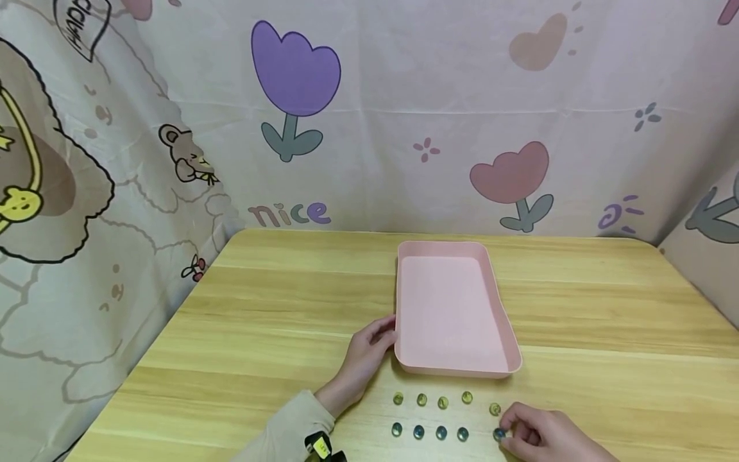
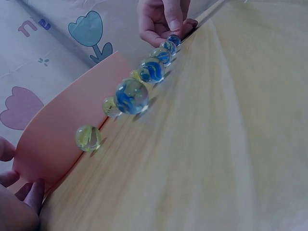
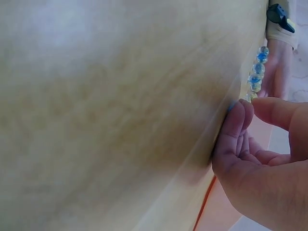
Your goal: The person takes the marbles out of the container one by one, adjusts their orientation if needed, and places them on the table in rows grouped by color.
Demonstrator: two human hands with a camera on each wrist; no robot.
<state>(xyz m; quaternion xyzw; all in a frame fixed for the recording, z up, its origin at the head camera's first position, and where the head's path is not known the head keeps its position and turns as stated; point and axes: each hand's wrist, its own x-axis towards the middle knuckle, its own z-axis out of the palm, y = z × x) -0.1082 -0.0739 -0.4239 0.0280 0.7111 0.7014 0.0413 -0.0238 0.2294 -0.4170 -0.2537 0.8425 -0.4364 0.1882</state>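
My left hand [image 1: 364, 356] rests its fingertips against the outer left wall of a shallow pink tray [image 1: 502, 308]. In the left wrist view, its fingers [image 2: 32, 195] touch the tray's side from outside. At the lower right, my right hand [image 1: 545, 433] pinches a blue glass marble [image 1: 499, 434] between thumb and fingers, low over the table. Several other blue marbles [image 1: 441, 432] form a row to its left. Behind them runs a row of yellow-green marbles [image 1: 442, 402], its rightmost marble [image 1: 494, 409] just beyond my right fingertips. The fingers mostly hide the pinched marble in the right wrist view.
The wooden table [image 1: 277, 308] carries the tray and both rows of marbles. The tray's floor is bare. A printed cloth [image 1: 381, 77] hangs behind the table and along its sides. A black device [image 1: 323, 446] is strapped at my left wrist.
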